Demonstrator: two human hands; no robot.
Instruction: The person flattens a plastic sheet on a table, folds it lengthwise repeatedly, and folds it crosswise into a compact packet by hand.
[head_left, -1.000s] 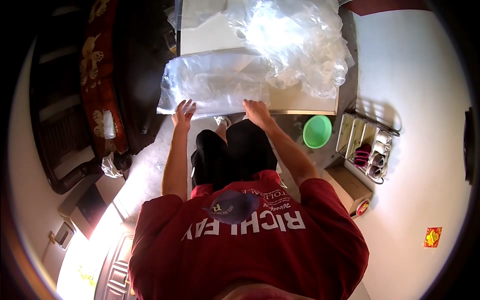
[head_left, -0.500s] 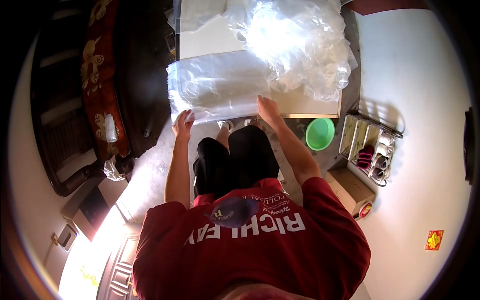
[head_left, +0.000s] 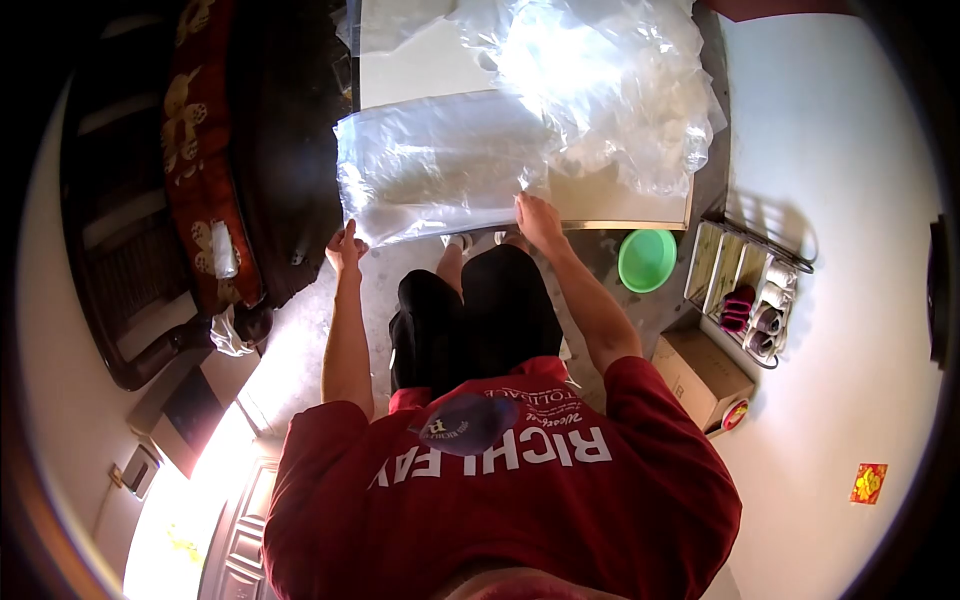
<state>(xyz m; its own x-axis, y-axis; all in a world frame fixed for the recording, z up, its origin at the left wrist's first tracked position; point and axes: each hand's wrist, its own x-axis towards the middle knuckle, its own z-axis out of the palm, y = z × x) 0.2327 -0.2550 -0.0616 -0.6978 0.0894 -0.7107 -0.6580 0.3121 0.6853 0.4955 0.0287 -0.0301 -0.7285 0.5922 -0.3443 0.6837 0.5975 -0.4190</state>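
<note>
The left hand (head_left: 346, 250) pinches a corner of the plastic sheet (head_left: 440, 150), the right hand (head_left: 541, 222) its near edge, apparently keeping it straight (thin film creases easily) across the table (head_left: 625, 205).

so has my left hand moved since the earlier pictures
Yes. Your left hand has moved to your left, ending up farther from the green basin on the floor, and is now at the near left corner of the plastic.
</note>
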